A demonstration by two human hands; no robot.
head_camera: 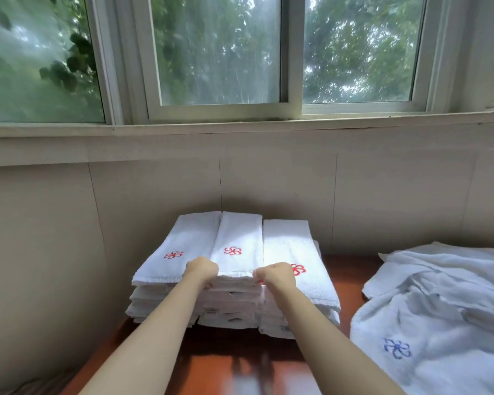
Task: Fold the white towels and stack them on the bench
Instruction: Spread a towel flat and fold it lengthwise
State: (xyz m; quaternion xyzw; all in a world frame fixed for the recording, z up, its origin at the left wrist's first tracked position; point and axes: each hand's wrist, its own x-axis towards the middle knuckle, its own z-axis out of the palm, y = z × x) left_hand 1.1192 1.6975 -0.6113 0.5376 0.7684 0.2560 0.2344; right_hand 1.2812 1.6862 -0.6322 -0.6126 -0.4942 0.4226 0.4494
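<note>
Three side-by-side stacks of folded white towels stand on the red-brown bench (pixel 234 363) against the wall. Each top towel carries a red flower mark. The middle top towel (pixel 237 240) lies flat on its stack. My left hand (pixel 201 269) grips its near left corner. My right hand (pixel 275 275) pinches its near right corner. The left stack (pixel 166 269) and the right stack (pixel 300 252) flank it closely. Both forearms reach in from the bottom of the view.
A loose heap of unfolded white towels (pixel 439 309), one with a blue flower mark, lies on the bench at the right. A tiled wall (pixel 268 181) rises right behind the stacks, with a window sill (pixel 240 129) above it.
</note>
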